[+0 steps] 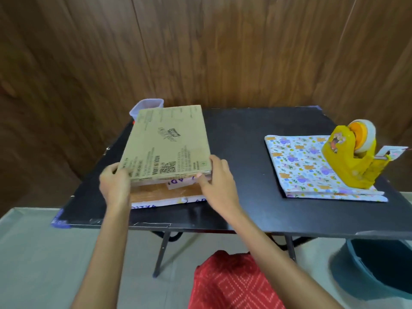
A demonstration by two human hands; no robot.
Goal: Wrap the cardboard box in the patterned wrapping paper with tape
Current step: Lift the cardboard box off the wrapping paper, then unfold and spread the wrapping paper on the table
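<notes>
Box [165,143]: flat cardboard slab, matte tan with black print and a QR code. Its long axis runs away from the fingers and its short near edge lies between both hands.
Left hand [114,186]: fingers curled round the near left corner, gripping it.
Right hand [219,181]: thumb along the near edge, fingers bent over the near right corner, pinching it.
Lower box [165,192]: just under the fingers; brown top, white lettered tape. Whether the two boxes touch I cannot tell.
Paper [298,166]: well right of the right fingers; folded flat, white with purple and orange figures.
Dispenser [350,157]: glossy yellow, rounded, standing on the paper's far right part.
Table [240,134]: black, matte, below the fingers.
Tub [147,105]: clear plastic, beyond the box's far left corner.
</notes>
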